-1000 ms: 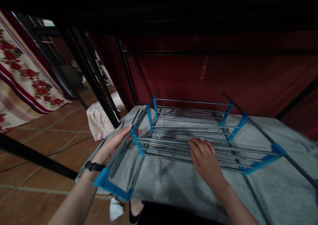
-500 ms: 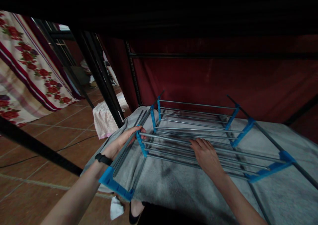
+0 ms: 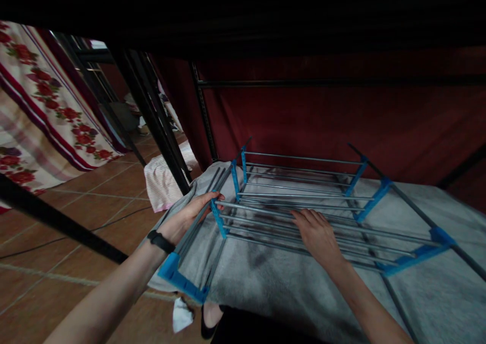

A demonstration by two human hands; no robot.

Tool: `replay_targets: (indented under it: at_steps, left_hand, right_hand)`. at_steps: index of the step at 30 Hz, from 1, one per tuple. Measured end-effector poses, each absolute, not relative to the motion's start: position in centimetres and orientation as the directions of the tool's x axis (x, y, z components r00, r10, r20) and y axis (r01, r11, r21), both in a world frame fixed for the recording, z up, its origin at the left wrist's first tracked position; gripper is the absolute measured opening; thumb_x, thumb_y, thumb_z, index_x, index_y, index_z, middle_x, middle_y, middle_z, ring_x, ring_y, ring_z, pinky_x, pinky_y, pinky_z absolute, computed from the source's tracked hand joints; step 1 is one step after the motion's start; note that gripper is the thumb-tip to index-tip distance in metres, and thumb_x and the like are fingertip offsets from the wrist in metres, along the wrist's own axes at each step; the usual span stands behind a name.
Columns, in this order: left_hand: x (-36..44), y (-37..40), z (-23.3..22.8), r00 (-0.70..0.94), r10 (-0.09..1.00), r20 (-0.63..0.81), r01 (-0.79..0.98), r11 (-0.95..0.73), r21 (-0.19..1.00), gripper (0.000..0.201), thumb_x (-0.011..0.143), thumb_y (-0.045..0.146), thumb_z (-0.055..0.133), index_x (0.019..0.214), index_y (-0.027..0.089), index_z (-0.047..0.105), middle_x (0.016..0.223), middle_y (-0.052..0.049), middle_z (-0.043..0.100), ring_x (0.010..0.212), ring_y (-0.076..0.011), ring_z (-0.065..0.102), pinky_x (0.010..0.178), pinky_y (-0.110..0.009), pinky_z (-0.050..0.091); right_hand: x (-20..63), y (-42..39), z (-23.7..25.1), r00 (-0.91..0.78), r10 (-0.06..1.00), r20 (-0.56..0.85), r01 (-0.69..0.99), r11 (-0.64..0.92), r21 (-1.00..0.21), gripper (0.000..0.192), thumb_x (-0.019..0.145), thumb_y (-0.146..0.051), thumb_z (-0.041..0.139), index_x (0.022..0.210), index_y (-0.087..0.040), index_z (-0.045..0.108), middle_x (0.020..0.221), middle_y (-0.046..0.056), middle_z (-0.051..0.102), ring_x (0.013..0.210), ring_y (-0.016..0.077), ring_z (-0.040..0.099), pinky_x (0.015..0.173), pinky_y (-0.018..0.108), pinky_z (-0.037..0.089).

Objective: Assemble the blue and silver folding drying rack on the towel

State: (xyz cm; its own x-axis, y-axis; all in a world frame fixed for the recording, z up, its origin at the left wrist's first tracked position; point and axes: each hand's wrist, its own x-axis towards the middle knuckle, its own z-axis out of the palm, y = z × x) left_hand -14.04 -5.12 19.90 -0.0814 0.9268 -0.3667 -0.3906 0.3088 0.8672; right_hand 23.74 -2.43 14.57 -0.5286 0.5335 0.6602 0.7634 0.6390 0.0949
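Observation:
A rack of grey metal tubes (image 3: 261,239) joined by blue plastic brackets lies on its side across a grey blanket. My left hand (image 3: 195,208), a black band on its wrist, is closed around the left end at a blue bracket (image 3: 218,221); its fingertips curl behind the bracket. My right hand (image 3: 316,232) lies over the middle tubes, its fingers bent around one; the fingertips are partly hidden. Nearer to me on the left is an empty blue bracket (image 3: 184,280) with no cross tubes. A larger blue bracket (image 3: 417,258) joins the tubes at the right.
The grey blanket (image 3: 281,288) covers a bed under a dark overhead frame. Black metal posts (image 3: 150,116) stand at the left, and a red cloth (image 3: 304,116) hangs behind. A floral curtain (image 3: 49,101), a striped cloth (image 3: 163,182) and a white scrap (image 3: 182,314) are on the left side.
The view has shifted slightly. Both hands keep the same places on the rack, and the left bracket under my left hand has barely moved.

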Motion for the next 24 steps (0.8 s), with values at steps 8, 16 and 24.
replay_targets:
  at_steps: [8, 16, 24]
  left_hand:
    - [-14.0, -4.7, 19.83, -0.127, 0.921, -0.368, -0.364, 0.302, 0.881, 0.011, 0.085, 0.026, 0.079, 0.091, 0.018, 0.075, 0.071, -0.004, 0.074, 0.058, -0.0179, 0.07, 0.057, -0.027, 0.061]
    - [-13.65, -5.22, 20.1, -0.128, 0.933, -0.336, -0.362, 0.272, 0.892, 0.015, 0.087, 0.029, 0.079, 0.095, 0.017, 0.075, 0.072, -0.002, 0.073, 0.061, -0.0165, 0.071, 0.059, -0.025, 0.061]
    - [-13.66, -5.34, 20.1, -0.137, 0.936, -0.326, -0.305, 0.273, 0.912, 0.015, 0.088, 0.03, 0.076, 0.092, 0.016, 0.072, 0.073, -0.004, 0.073, 0.06, -0.0178, 0.071, 0.06, -0.028, 0.061]
  right_hand:
    - [23.83, -2.38, 14.58, -0.521, 0.526, 0.673, 0.755, 0.651, 0.076, 0.023, 0.106, -0.02, 0.055, 0.119, -0.018, 0.074, 0.097, 0.008, 0.072, 0.088, 0.0227, 0.063, 0.085, 0.036, 0.047]
    - [23.89, -2.48, 14.89, -0.539, 0.556, 0.633, 0.754, 0.653, 0.067, 0.025, 0.106, -0.018, 0.055, 0.121, -0.018, 0.074, 0.099, 0.007, 0.073, 0.089, 0.0219, 0.065, 0.086, 0.036, 0.048]
    - [24.01, -2.32, 14.89, -0.56, 0.557, 0.613, 0.749, 0.657, 0.088, 0.025, 0.106, -0.019, 0.054, 0.123, -0.019, 0.074, 0.1, 0.008, 0.074, 0.09, 0.022, 0.065, 0.086, 0.036, 0.047]
